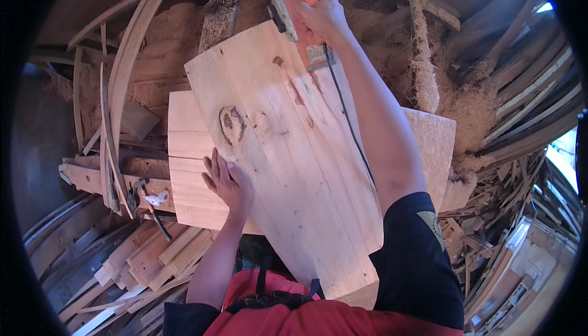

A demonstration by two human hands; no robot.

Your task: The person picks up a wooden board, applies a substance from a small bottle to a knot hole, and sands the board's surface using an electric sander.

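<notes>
My right hand (324, 16) is wrapped round the handle of an orange power planer (300, 33), at the far end of a pale wooden panel (275, 146). A dark cord (344, 109) runs back from the planer along my forearm. The panel has dark knots and long grain lines, and lies at a slant over another wide board (187, 158). At the panel's left edge my left hand (229, 183) lies with its fingers stretched out, holding nothing.
A hammer (160, 221) lies to the left, near a small white scrap (157, 199). Cut boards (153, 253) are stacked at the lower left, and a heap of wood offcuts (490, 207) fills the right. Sawdust (171, 33) and upright beams (422, 48) stand beyond the panel.
</notes>
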